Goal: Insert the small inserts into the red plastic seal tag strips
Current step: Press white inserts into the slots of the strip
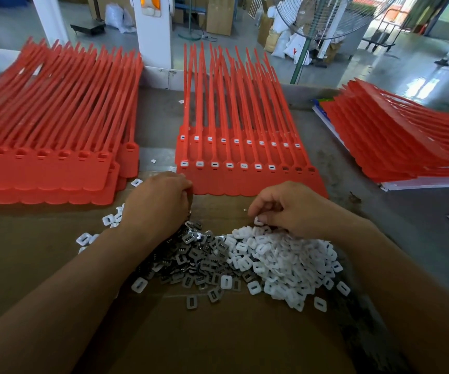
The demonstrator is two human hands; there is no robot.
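A red seal tag strip (253, 179) lies on top of a stack straight ahead. Several of its sockets hold white inserts; the rightmost three sockets (298, 169) look dark. A heap of white plastic inserts (280, 260) and a heap of grey metal inserts (199, 255) lie on brown cardboard (218, 333) in front of it. My right hand (290, 209) hovers over the white heap and pinches one white insert (259, 220) at its fingertips. My left hand (161, 201) is curled, fingers down in the grey heap by the strip's near left corner; what it holds is hidden.
A tall stack of red strips (50, 147) lies at the left and another stack (396, 141) on white sheets at the right. Loose white inserts (137, 182) are scattered near my left hand. Beyond the grey table stand a white pillar, a fan and boxes.
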